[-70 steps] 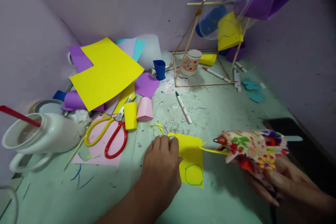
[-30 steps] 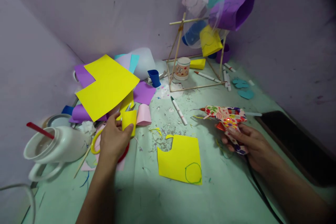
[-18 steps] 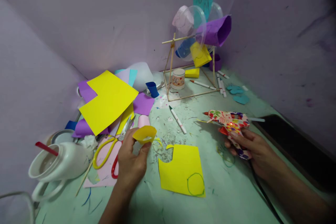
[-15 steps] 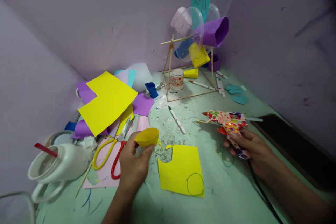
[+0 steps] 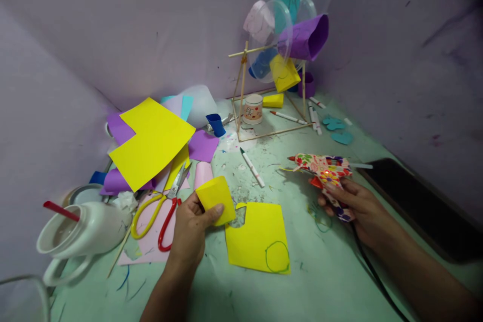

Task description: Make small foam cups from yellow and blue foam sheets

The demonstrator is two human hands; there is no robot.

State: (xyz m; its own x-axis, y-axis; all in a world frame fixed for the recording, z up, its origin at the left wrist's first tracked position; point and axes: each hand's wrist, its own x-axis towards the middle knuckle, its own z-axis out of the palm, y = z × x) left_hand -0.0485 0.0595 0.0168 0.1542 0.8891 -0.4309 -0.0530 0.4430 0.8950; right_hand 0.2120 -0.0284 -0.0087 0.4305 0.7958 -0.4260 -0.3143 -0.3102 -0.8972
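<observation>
My left hand (image 5: 194,226) is closed on a small yellow paper cup (image 5: 216,197), its thumb pressed on the side wall. Below and to the right of it lies a yellow sheet (image 5: 260,241) with a notch cut from one corner and a green circle drawn on it. My right hand (image 5: 349,204) grips a flower-patterned glue gun (image 5: 324,165) by its handle; its tip points left, a clear glue stick protrudes from the back and a red light glows. Red-and-yellow-handled scissors (image 5: 163,219) lie left of my left hand.
At the back stands a stick frame (image 5: 241,95) carrying a wheel of clear discs (image 5: 272,43) with coloured paper cups. A white mug (image 5: 94,231) lies at the left, near stacked yellow paper (image 5: 154,141). A green marker (image 5: 252,167) is mid-table; a dark phone-like slab (image 5: 418,206) lies right.
My left hand has turned the yellow paper cup, so its side wall now faces me instead of its open rim. My right hand still holds the glue gun in nearly the same place.
</observation>
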